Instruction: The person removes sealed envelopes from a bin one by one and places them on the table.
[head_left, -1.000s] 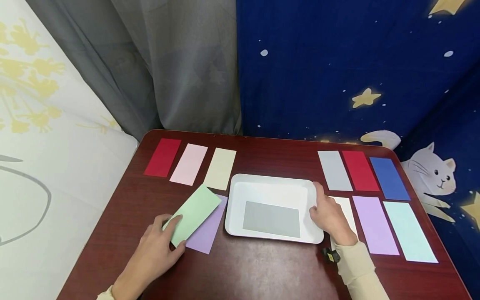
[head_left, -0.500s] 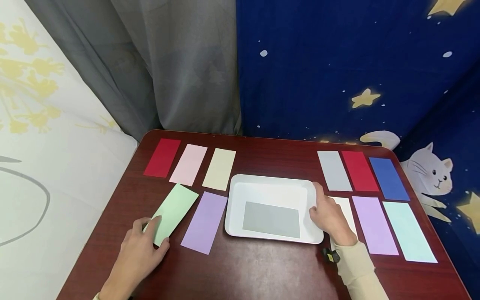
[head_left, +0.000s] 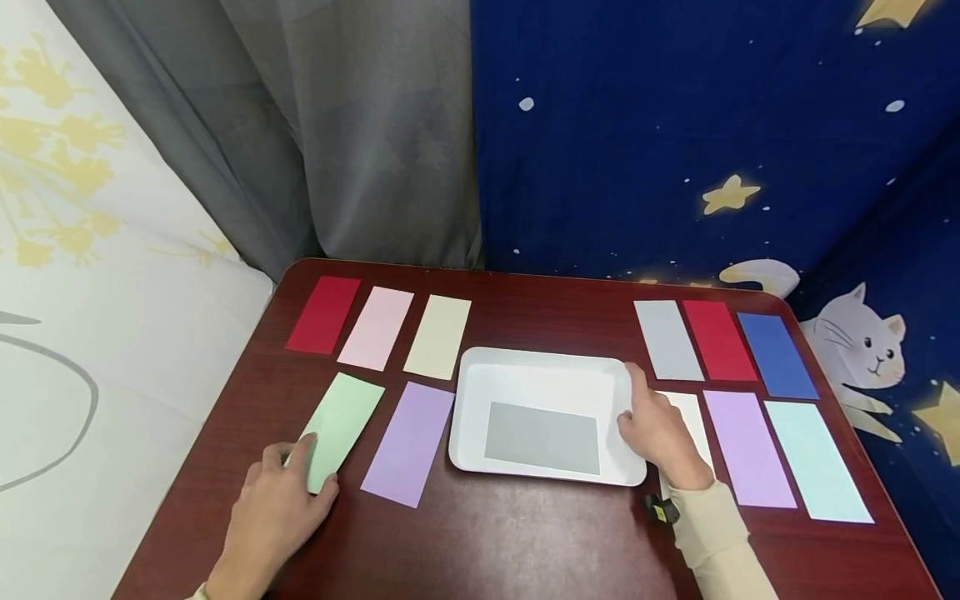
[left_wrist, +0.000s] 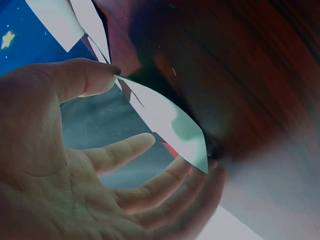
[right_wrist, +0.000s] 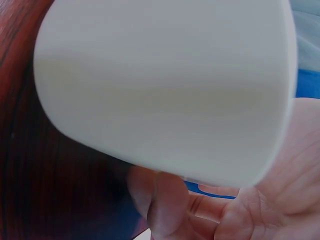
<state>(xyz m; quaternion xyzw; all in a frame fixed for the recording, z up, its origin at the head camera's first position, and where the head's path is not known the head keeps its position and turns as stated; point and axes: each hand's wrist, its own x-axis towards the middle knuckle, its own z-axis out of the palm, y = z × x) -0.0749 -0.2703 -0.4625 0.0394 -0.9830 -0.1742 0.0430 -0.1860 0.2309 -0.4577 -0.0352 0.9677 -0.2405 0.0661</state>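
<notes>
My left hand (head_left: pixel 273 504) holds a pale green card (head_left: pixel 341 429) by its near end. The left wrist view shows this card (left_wrist: pixel 167 120) slightly bowed between the thumb and the fingertips. Just right of it lies a purple card (head_left: pixel 408 446) on the table, apart from the green one. With my right hand (head_left: pixel 663 433) I grip the right rim of a white tray (head_left: pixel 543 375). A grey card (head_left: pixel 543 437) lies in the tray. In the right wrist view the tray (right_wrist: pixel 165 90) hides part of the fingers.
Red (head_left: pixel 324 315), pink (head_left: pixel 377 327) and cream (head_left: pixel 438 336) cards line the back left. At right lie grey (head_left: pixel 669 340), red (head_left: pixel 720 340), blue (head_left: pixel 777 356), lilac (head_left: pixel 750 450) and mint (head_left: pixel 819 461) cards. A white card (head_left: pixel 690 417) is partly under my right arm.
My left hand has moved left with the green card, off the purple card, then lowered it and turned it slightly. The right hand and the tray have stayed in place.
</notes>
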